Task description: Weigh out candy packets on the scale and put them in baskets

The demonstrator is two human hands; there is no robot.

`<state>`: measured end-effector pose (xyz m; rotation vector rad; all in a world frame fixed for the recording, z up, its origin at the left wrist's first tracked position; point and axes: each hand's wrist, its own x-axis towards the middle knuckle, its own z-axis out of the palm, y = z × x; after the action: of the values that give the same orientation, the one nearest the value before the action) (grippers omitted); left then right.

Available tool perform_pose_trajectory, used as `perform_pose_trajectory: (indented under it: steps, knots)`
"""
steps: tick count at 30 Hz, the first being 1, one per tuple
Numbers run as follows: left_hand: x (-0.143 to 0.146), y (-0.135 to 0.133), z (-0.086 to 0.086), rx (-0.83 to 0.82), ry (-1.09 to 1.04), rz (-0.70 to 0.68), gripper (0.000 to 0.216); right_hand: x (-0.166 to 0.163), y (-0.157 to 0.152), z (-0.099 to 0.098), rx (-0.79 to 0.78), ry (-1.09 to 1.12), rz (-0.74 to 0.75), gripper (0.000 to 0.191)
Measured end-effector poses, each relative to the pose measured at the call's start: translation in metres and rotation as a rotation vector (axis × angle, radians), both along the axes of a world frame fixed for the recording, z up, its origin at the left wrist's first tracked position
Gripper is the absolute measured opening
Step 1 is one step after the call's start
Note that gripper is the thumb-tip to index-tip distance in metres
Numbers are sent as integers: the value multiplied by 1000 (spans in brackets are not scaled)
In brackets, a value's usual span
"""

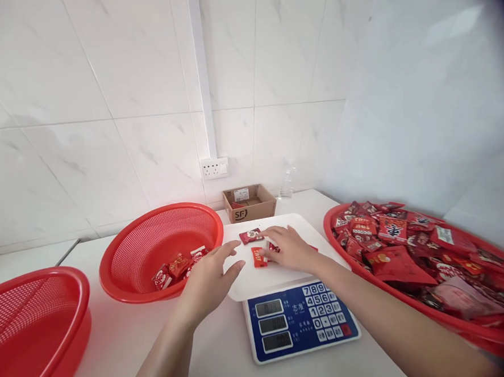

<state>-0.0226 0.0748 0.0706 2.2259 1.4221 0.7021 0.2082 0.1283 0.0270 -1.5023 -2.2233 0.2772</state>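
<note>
A scale (301, 336) has a blue front with number keys and three small screens, and a white pan on top. Small wrapped packets lie on that pan. The dark red packet (250, 235), towards the back of the scale, is flat and oblong, with crimped ends and a pale patch bearing dark print. The orange-red packet (258, 257), nearer the front of the scale, is bright and glossy, with pale lettering running along it. More red wrapping shows around the right hand (287, 248), partly hidden by it.

The right hand is over the scale's pan, fingers bent down at the packets; I cannot tell whether they have closed on one. The left hand (213, 282) is at the scale's left edge, thumb and fingers apart, nothing between them.

Left of the scale, a red basket (130, 250) holds a few red and white packets. Right of the scale, a bigger heap (397, 259) of shiny, creased red packets fills another basket (331, 240). Behind the scale stands a cardboard box (259, 212).
</note>
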Motion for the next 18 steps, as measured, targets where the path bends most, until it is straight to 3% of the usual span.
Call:
perform_pose_trajectory:
  steps: [4, 7, 12, 18]
  knots:
    - [-1, 0, 1, 3, -10, 1, 39, 25, 3, -11, 72, 108, -327, 46]
    - [0, 0, 1, 7, -5, -6, 39, 43, 7, -23, 22, 210, -399, 48]
    - [2, -2, 1, 3, 1, -23, 41, 37, 19, -32, 18, 281, -302, 53]
    - [0, -3, 1, 22, 2, -19, 39, 8, 36, -15, -36, 58, -9, 59]
